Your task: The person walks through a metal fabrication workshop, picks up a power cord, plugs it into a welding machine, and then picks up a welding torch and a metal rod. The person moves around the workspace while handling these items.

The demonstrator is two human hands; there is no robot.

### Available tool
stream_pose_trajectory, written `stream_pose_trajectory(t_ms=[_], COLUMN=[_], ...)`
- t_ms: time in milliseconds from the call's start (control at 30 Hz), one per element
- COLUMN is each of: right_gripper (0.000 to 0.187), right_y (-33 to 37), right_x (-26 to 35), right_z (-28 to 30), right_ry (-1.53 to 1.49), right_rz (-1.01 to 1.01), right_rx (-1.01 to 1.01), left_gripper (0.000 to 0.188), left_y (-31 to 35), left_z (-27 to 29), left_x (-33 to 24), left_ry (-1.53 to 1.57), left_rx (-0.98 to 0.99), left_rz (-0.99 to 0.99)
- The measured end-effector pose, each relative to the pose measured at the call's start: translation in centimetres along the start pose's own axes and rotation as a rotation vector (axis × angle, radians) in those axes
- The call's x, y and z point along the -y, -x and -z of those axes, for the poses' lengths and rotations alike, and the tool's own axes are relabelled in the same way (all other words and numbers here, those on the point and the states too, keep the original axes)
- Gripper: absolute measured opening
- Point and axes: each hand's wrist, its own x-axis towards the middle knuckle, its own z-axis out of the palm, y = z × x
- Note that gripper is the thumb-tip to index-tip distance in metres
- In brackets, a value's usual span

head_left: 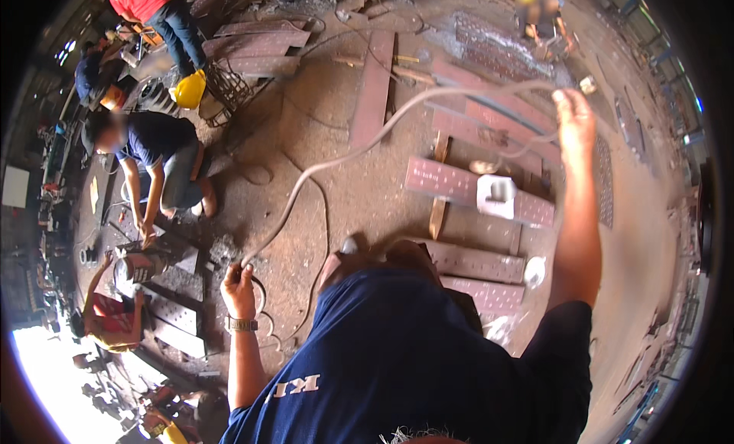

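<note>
A thick grey-brown cable (pixel 307 172) sags in a long curve between my hands, above the floor. My left hand (pixel 238 293), with a watch on its wrist, is closed round the cable at the lower left; more of it hangs in loops beside that wrist. Raised at the far right, my right hand (pixel 575 127) is closed on the cable's other stretch. A further length leads back from there toward the plates. Below the right hand lies a maroon steel plate with holes (pixel 436 178), with a white block-like piece (pixel 495 196) on it.
More maroon plates (pixel 373 89) lie ahead and near my feet, some on wooden battens (pixel 439 207). A thin cable (pixel 326 215) crosses the floor. At left a person in dark blue (pixel 160 138) crouches over metal parts; a yellow helmet (pixel 189 89) is behind. Others work nearby.
</note>
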Motion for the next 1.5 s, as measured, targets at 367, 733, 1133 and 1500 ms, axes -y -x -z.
stream_pose_trajectory(t_ms=[367,733,1133,1500], right_gripper=[0.012,0.014,0.020,0.026], right_y=[-16.0,-23.7,-25.8,-33.3], right_x=[-7.4,-8.3,-4.2,-9.7], right_z=[-29.9,-54.1,-62.4,-58.3], right_ry=[-0.296,-0.370,-0.464,-0.418], right_rz=[0.024,-0.096,-0.236,-0.355], right_rx=[0.557,1.119,1.109,0.812], left_gripper=[0.021,0.021,0.023,0.020], left_y=[-5.2,-4.6,-13.7,-24.6], left_z=[-8.9,-23.3,-28.9,-32.9], left_x=[-0.7,-8.9,-15.4,-25.8], left_ry=[-0.250,-0.353,-0.183,-0.051], left_rx=[-0.437,-0.625,-0.556,-0.378], left_rz=[0.114,0.234,-0.022,-0.404])
